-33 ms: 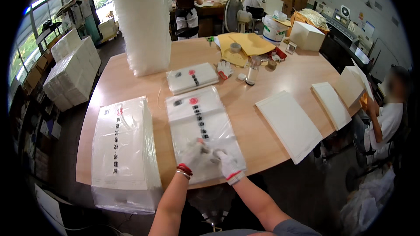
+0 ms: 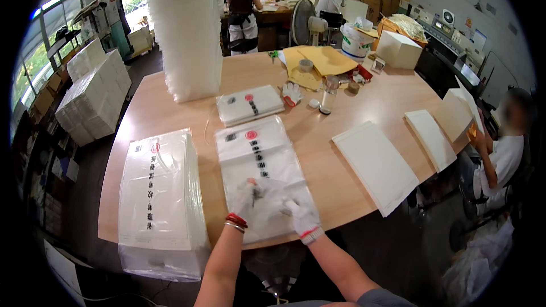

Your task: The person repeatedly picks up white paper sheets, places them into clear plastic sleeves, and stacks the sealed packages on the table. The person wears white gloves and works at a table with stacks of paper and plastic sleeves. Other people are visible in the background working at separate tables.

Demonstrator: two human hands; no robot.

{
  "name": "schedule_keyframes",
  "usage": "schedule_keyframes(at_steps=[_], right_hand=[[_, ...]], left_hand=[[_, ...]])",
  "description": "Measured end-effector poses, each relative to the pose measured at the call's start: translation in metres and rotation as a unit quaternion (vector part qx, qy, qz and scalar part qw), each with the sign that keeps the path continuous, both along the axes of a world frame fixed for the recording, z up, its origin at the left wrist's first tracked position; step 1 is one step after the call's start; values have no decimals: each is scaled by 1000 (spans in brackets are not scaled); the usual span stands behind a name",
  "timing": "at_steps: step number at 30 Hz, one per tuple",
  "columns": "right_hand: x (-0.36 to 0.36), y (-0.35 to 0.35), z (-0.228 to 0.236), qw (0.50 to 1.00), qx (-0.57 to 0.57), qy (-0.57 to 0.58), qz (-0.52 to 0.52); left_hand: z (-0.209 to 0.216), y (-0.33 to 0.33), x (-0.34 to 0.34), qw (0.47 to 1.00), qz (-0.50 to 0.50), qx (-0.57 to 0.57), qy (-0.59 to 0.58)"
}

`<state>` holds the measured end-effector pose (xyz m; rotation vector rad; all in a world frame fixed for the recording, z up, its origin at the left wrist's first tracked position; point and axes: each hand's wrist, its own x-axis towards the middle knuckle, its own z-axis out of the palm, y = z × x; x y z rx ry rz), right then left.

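A clear plastic bag (image 2: 264,142) with a red round mark and a column of black print lies flat before me. Over its near half are both my hands, in white gloves. My left hand (image 2: 247,200) has its fingers drawn together near the print; whatever may be in them is hidden. To its right, my right hand (image 2: 301,216) rests low over the near right part of the bag, its fingers blurred against the pale plastic. A thick stack of similar printed bags (image 2: 162,187) stands at the left table edge. Beyond the bag lies a smaller folded pile of bags (image 2: 250,106).
A tall white stack (image 2: 185,34) rises at the far left. Farther back are a spare glove (image 2: 292,94), a clear jar (image 2: 328,95) and yellow sheets (image 2: 321,59). White paper stacks (image 2: 375,167) lie to the right, near a seated person (image 2: 500,153) holding a sheet.
My hands have moved slightly apart, the left one a little leftward and the right one a little rightward. The bags stay where they were.
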<state>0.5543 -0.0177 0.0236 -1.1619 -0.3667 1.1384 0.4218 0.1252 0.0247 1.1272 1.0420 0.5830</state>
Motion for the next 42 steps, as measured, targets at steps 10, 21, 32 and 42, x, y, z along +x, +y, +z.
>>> schedule_keyframes(at_steps=[10, 21, 32, 42], right_hand=[[5, 28, 49, 735, 280, -616, -46], [4, -115, 41, 875, 137, -415, 209], [247, -240, -5, 596, -199, -777, -34], [262, -219, 12, 419, -213, -882, -32]], left_hand=[[67, -31, 38, 991, -41, 87, -94], [120, -96, -3, 922, -147, 339, 114], [139, -163, -33, 724, 13, 647, 241], [98, -259, 61, 857, -384, 344, 14]])
